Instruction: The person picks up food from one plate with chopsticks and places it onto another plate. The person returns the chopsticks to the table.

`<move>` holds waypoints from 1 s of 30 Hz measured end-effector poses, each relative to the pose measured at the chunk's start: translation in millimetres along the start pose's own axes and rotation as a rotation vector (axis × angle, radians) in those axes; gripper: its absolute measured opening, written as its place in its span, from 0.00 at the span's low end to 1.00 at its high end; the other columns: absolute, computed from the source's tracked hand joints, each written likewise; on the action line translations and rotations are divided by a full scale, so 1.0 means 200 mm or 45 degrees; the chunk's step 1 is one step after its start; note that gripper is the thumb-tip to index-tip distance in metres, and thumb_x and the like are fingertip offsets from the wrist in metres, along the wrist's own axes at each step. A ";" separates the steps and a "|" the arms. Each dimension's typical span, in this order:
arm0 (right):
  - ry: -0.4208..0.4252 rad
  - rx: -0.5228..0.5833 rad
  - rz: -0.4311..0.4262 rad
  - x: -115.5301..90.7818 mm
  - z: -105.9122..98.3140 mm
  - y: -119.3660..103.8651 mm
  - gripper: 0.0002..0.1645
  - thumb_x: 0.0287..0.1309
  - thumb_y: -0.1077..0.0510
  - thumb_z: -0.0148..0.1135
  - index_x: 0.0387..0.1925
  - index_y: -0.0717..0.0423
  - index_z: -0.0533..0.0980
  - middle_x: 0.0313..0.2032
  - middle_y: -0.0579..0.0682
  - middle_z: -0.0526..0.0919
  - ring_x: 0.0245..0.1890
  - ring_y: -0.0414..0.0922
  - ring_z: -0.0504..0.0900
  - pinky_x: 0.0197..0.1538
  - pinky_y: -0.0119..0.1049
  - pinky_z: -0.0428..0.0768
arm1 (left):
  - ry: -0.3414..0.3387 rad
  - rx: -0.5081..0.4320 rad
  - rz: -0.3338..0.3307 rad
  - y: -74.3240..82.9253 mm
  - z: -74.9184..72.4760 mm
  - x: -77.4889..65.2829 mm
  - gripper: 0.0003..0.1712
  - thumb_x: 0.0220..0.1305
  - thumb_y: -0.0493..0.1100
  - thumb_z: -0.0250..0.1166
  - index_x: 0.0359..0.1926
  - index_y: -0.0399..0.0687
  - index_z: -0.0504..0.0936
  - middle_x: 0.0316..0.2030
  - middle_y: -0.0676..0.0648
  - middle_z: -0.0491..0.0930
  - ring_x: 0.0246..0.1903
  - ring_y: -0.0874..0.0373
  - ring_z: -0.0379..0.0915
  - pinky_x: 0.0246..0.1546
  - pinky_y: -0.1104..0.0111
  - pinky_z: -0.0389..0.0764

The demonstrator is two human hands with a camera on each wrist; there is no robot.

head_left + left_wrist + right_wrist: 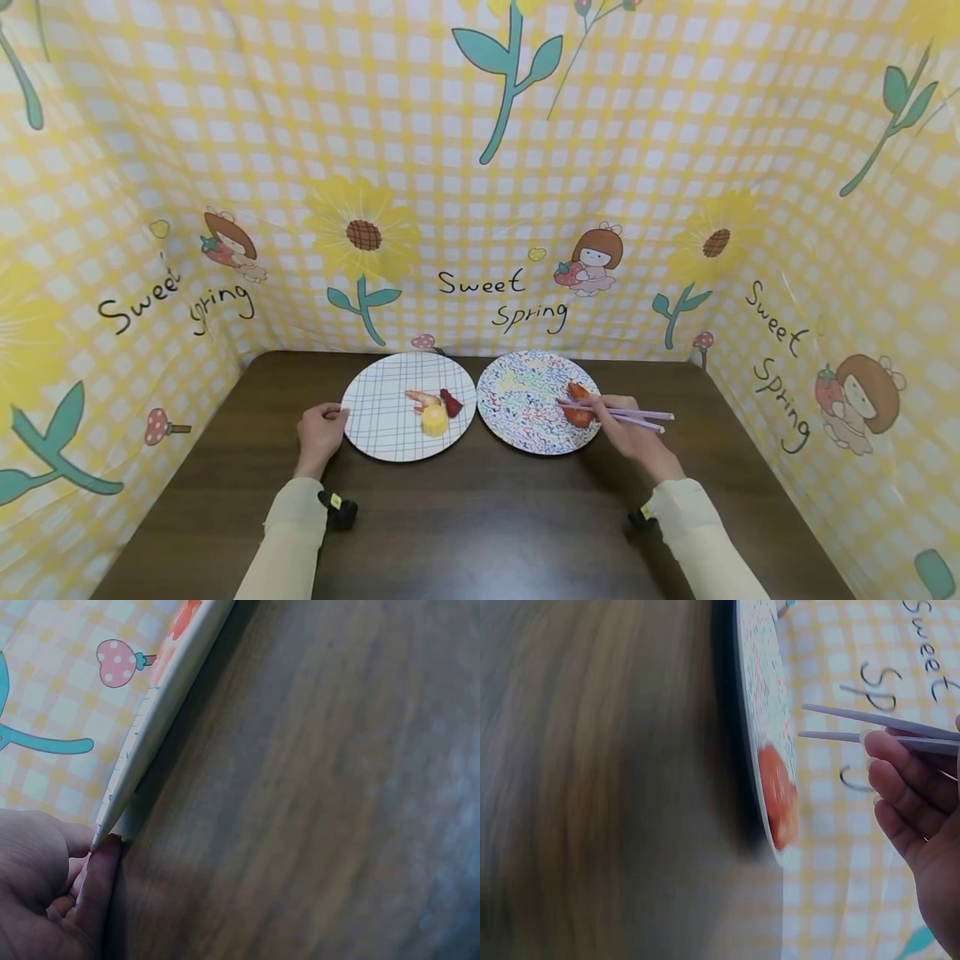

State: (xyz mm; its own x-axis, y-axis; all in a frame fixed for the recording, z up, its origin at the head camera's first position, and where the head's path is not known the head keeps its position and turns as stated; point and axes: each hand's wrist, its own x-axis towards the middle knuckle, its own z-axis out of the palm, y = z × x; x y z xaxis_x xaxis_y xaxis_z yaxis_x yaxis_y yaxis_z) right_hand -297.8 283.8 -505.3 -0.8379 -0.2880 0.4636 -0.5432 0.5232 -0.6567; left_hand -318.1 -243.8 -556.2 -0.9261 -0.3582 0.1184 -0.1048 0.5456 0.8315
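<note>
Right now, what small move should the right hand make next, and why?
I'd probably have the right hand lower the chopsticks and close them on the reddish-orange food: their tips stand apart with nothing between them, above the speckled plate where that food lies.

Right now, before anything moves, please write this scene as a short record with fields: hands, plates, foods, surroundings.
Left hand: the left hand pinches the rim of the grid-lined plate
Right hand: the right hand holds lavender chopsticks, tips apart
Left plate foods: shrimp, yellow cylindrical piece, dark red piece
Right plate: multicolour speckled plate, orange-brown food near its right edge
Table: dark wood-grain table
Backdrop: yellow checked "Sweet Spring" cloth
</note>
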 end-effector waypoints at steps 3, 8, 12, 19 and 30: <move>0.011 -0.001 0.069 -0.04 -0.07 0.01 0.17 0.76 0.62 0.52 0.37 0.64 0.85 0.22 0.51 0.79 0.21 0.34 0.70 0.24 0.29 0.70 | -0.001 -0.005 -0.002 0.00 0.00 0.00 0.17 0.70 0.41 0.62 0.48 0.27 0.84 0.41 0.30 0.84 0.44 0.38 0.80 0.45 0.53 0.74; 0.031 -0.043 0.210 -0.08 -0.16 0.03 0.23 0.79 0.56 0.48 0.41 0.65 0.86 0.29 0.58 0.86 0.30 0.42 0.82 0.34 0.30 0.76 | 0.010 -0.013 -0.002 0.01 0.00 0.00 0.17 0.70 0.41 0.62 0.47 0.27 0.84 0.41 0.30 0.84 0.43 0.38 0.79 0.45 0.54 0.74; 0.050 -0.092 0.282 -0.10 -0.18 0.03 0.26 0.80 0.53 0.46 0.40 0.62 0.87 0.25 0.51 0.85 0.28 0.44 0.81 0.33 0.30 0.73 | 0.008 -0.010 0.000 0.01 0.00 0.00 0.17 0.71 0.41 0.62 0.48 0.27 0.84 0.41 0.29 0.84 0.44 0.37 0.79 0.46 0.53 0.73; 0.000 -0.124 0.378 -0.08 -0.16 0.03 0.30 0.80 0.47 0.44 0.39 0.61 0.88 0.23 0.48 0.84 0.29 0.45 0.81 0.36 0.32 0.74 | 0.008 -0.007 -0.007 0.00 0.00 0.00 0.17 0.70 0.41 0.62 0.48 0.27 0.84 0.41 0.29 0.84 0.44 0.37 0.79 0.47 0.51 0.73; -0.071 -0.085 0.272 -0.08 -0.07 0.05 0.27 0.80 0.52 0.45 0.38 0.65 0.85 0.29 0.58 0.84 0.31 0.50 0.80 0.37 0.31 0.74 | 0.024 -0.006 -0.018 0.00 0.02 0.00 0.17 0.70 0.41 0.62 0.48 0.27 0.84 0.41 0.30 0.84 0.44 0.37 0.79 0.49 0.50 0.74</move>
State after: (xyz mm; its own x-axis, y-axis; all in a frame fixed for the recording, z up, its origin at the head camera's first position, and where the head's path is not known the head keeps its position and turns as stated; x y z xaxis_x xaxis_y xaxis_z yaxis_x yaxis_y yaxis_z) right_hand -289.9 305.0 -510.6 -0.9363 -0.2079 0.2830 -0.3496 0.6288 -0.6945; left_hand -319.8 -241.3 -558.8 -0.9175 -0.3802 0.1172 -0.1159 0.5372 0.8355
